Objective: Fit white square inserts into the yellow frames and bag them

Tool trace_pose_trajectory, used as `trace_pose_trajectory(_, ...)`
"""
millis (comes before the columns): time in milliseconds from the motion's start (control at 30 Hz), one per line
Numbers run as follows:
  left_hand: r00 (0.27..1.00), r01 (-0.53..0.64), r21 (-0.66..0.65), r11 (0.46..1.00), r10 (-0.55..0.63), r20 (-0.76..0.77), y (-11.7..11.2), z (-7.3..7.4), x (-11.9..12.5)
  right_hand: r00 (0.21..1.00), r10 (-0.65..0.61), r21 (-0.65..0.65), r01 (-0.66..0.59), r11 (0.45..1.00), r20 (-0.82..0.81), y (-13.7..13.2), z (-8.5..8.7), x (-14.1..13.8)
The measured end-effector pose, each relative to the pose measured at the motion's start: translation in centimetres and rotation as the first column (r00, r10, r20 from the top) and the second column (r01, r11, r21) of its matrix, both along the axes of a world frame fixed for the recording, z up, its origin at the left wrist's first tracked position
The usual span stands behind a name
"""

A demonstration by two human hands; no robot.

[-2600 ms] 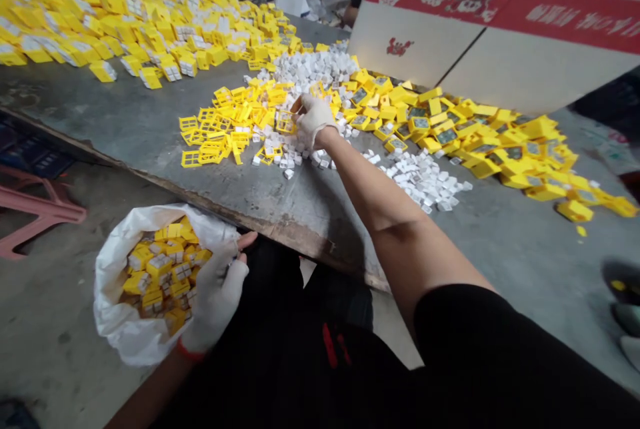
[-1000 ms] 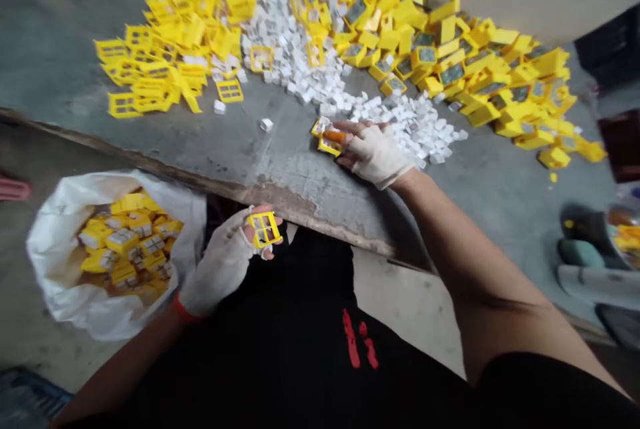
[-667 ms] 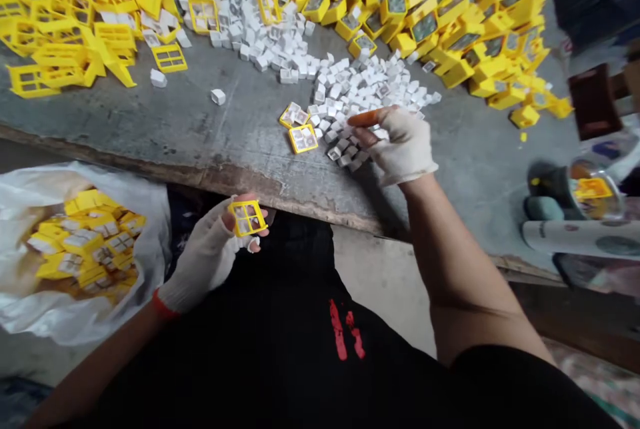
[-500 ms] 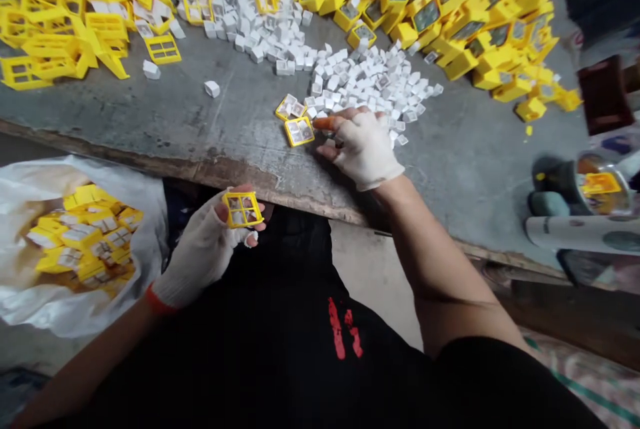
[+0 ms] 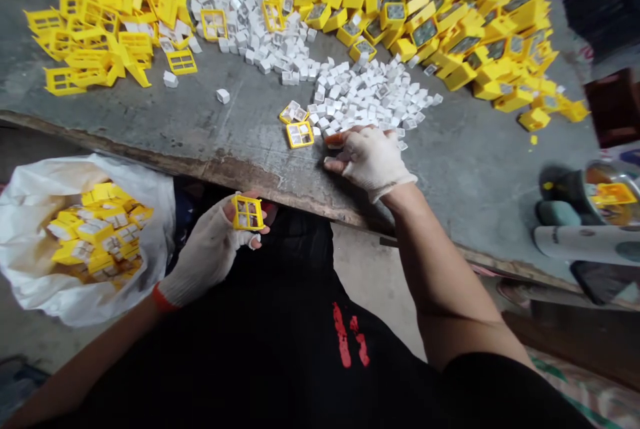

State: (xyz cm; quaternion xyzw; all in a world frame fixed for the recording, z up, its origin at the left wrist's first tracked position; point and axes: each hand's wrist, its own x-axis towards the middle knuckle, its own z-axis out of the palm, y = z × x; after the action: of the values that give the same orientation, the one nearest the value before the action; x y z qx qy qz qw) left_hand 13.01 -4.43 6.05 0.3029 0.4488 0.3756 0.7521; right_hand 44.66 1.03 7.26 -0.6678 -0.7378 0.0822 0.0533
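My left hand (image 5: 213, 246), in a white fingerless glove, grips a yellow four-pane frame (image 5: 249, 213) just off the table's front edge. Pale pieces show behind its openings. My right hand (image 5: 374, 157), gloved the same way, rests low over the table with fingers bent and thumb apart from the index finger. It is at the near edge of a pile of small white caps (image 5: 370, 92). Left of its fingertips lies a yellow frame with white caps in it (image 5: 300, 135), touching a second such frame (image 5: 293, 112) behind. The underside of the right fingers is hidden.
Yellow frames (image 5: 100, 49) are heaped at the back left, yellow box-shaped housings (image 5: 425, 29) at the back right. A white plastic bag (image 5: 23, 216) with yellow-and-white assemblies stands below the table at left. A container (image 5: 613, 196) and a white cylinder (image 5: 585, 242) are at right.
My right hand has drawn back to the right, away from the filled frame on the table. My left hand keeps hold of its frame. The whole view has shifted slightly.
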Motion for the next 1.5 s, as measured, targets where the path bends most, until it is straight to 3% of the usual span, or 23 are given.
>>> trace_pose_trajectory(100,1.000,0.014,-0.014,1.000,-0.014,-0.028,-0.2,-0.7,0.2,1.000,0.005,0.055,-0.006,0.998,0.009,1.1,0.1,-1.0)
trace_pose_trajectory(300,1.000,0.004,-0.024,1.000,-0.004,0.021,-1.1,-1.4,-0.2,0.993,0.087,-0.054,-0.083,0.995,0.082,4.7,0.6,-4.3)
trace_pose_trajectory(400,0.999,-0.032,-0.049,0.998,0.034,0.033,-1.3,-1.5,-0.6,0.997,0.053,-0.023,-0.052,0.998,0.051,4.8,2.5,-3.4)
trace_pose_trajectory(567,1.000,-0.012,-0.079,0.997,0.012,0.002,-0.7,-1.4,0.2,0.992,-0.018,0.202,-0.007,0.979,0.121,5.3,5.9,0.2)
trace_pose_trajectory(667,0.999,0.002,-0.078,0.997,-0.006,-0.050,-0.4,-1.3,0.9,0.971,-0.066,0.172,0.027,0.985,0.229,6.6,5.2,2.3)
trace_pose_trajectory(867,0.995,-0.006,-0.061,0.998,0.000,-0.100,-0.2,-0.8,0.7,0.962,-0.056,0.191,0.004,0.982,0.267,7.1,2.8,5.5)
trace_pose_trajectory(1133,0.994,-0.008,-0.014,1.000,0.006,-0.114,-0.1,-2.1,0.1,0.934,-0.108,0.096,0.080,0.992,0.341,5.3,4.3,5.2)
trace_pose_trajectory(1233,0.994,-0.015,-0.023,1.000,0.013,-0.108,-0.1,-2.2,0.2,0.958,-0.138,0.143,0.104,0.984,0.251,4.0,5.5,5.9)
trace_pose_trajectory(1333,0.995,-0.012,-0.059,0.998,0.007,-0.100,-0.2,-1.8,0.5,0.997,-0.068,0.144,0.073,0.987,-0.043,2.4,5.5,5.1)
trace_pose_trajectory(1433,0.997,-0.013,-0.086,0.996,0.007,-0.073,-0.5,-1.4,0.7,0.949,0.085,0.101,-0.056,0.993,-0.303,1.3,3.6,0.6)
trace_pose_trajectory(1500,0.999,-0.005,-0.077,0.997,0.002,-0.045,-0.7,-1.6,0.7,0.943,0.160,0.042,-0.154,0.987,-0.292,1.2,2.1,-4.0)
